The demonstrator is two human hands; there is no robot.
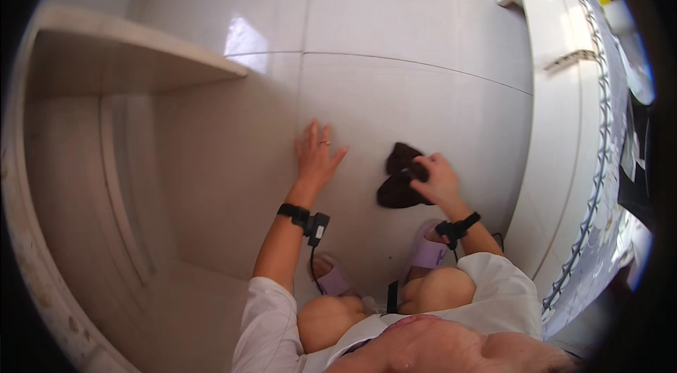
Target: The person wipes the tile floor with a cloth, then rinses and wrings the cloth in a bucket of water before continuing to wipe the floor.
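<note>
My right hand [440,182] pinches a dark brown cloth [400,190] between thumb and fingers. This cloth looks bunched into two lobes, low over or on the pale tiled floor [391,92]; its exact kind is hard to tell. To the left, my left hand [317,156] is spread with fingers apart and holds nothing. It hovers over or touches the tiles, and a ring shows on one finger. Both wrists carry a black strap with a small device.
Cream panels form an open cabinet-like frame [132,50] on the left. Along the right stands a pale wooden piece [555,124], with a lace-edged patterned cover [597,246] beside it. My feet are in lilac slides [423,254] close below the cloth.
</note>
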